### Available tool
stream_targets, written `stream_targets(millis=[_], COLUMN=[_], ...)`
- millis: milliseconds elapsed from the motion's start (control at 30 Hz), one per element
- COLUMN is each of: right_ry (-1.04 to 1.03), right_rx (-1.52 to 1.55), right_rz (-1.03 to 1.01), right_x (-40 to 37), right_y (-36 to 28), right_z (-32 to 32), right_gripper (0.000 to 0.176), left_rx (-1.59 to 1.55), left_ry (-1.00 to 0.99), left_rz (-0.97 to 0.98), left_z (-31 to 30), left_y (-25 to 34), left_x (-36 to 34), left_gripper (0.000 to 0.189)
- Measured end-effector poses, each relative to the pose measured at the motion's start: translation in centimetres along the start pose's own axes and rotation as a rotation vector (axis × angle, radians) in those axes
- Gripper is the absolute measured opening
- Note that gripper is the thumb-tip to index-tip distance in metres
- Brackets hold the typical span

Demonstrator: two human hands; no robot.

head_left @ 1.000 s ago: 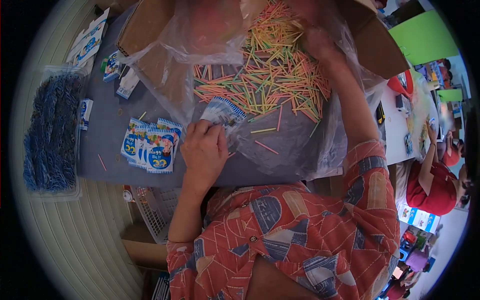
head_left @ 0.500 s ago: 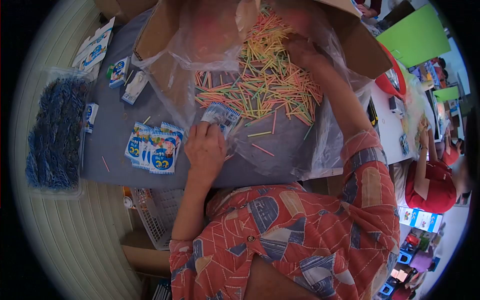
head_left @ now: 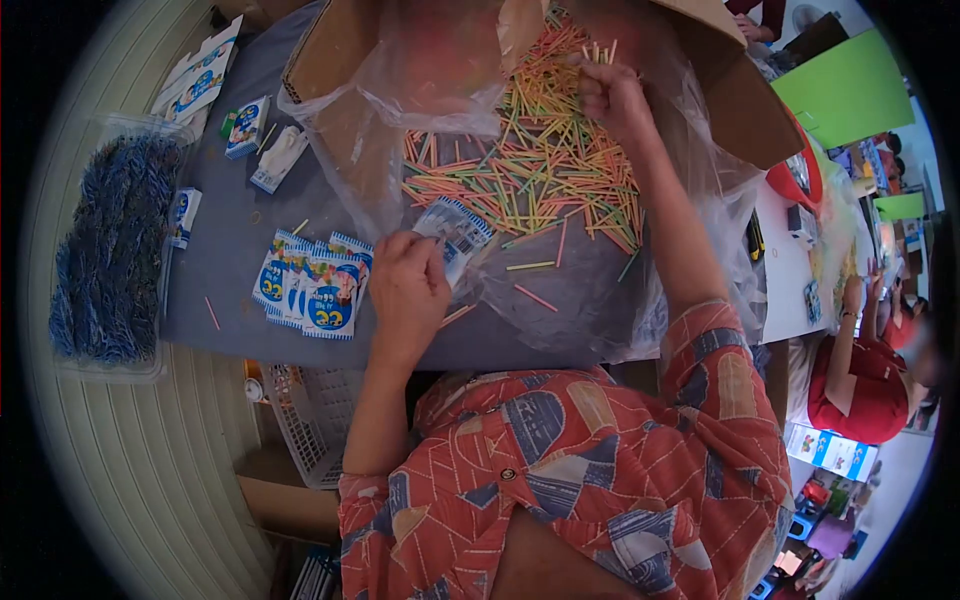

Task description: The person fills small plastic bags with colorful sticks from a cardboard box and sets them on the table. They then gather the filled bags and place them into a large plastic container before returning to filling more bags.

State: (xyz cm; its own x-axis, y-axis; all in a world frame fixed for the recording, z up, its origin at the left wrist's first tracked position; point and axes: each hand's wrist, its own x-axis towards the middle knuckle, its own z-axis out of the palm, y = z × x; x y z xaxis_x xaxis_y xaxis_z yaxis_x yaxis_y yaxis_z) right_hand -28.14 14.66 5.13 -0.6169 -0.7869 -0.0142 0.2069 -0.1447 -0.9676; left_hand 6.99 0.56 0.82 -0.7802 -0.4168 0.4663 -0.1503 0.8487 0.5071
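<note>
1. Beige ribbed panelling (head_left: 200, 470) along the left.
2. Grey-topped worktable (head_left: 210, 300) in the middle.
3. White table (head_left: 785, 285) at right, lime-green panel (head_left: 845, 80) beyond.
4. Pale floor (head_left: 885, 495), blue stool (head_left: 800, 526), lower right.

The sticks (head_left: 575, 180) are pink, yellow and green, the packets (head_left: 330, 302) white and blue with striped edges, the desk (head_left: 225, 270) grey, the shirt (head_left: 590, 450) red with blue and beige patches and pale lines.
</note>
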Motion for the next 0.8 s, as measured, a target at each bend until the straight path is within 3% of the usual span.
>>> stream_targets(millis=[67, 133, 200, 267, 433, 533, 600, 800], right_ry=[0.008, 0.283, 0.328, 0.057, -0.058, -0.100, -0.108, -0.233], right_rx=[0.164, 0.065, 0.085, 0.380, 0.551, 0.402, 0.123, -0.110], right_rz=[-0.005, -0.046, -0.020, -0.007, -0.017, -0.145, -0.269, -0.327], right_x=[-1.3, -2.0, -2.5, -3.0, -6.7, -8.4, -8.6, -9.3], right_y=[1.3, 2.6, 3.4, 3.8, 1.6, 1.2, 1.7, 2.7], right_z=[3.8, 7.0, 8.2, 8.5, 13.1, 15.7, 15.9, 16.1], right_gripper=[0.019, 0.018, 0.022, 0.031, 0.046, 0.046, 0.047, 0.050], left_rx=[-0.167, -0.278, -0.311, -0.346, -0.692, -0.797, -0.904, -1.066], left_ry=[0.061, 0.049, 0.029, 0.016, 0.035, 0.057, 0.081, 0.113], left_rz=[-0.028, -0.051, -0.061, -0.071, -0.235, -0.209, -0.225, -0.254], left_z=[0.0, -0.3, -0.4, -0.5, -0.5, 0.6, 1.8, 2.7], left_y=[-0.6, -0.8, -0.8, -0.6, 1.0, 1.5, 1.6, 1.6], left_x=[0.1, -0.1, -0.5, -0.7, 0.6, 1.1, 1.0, 1.1], left_gripper=[0.013, 0.012, 0.013, 0.014, 0.015, 0.017, 0.018, 0.020])
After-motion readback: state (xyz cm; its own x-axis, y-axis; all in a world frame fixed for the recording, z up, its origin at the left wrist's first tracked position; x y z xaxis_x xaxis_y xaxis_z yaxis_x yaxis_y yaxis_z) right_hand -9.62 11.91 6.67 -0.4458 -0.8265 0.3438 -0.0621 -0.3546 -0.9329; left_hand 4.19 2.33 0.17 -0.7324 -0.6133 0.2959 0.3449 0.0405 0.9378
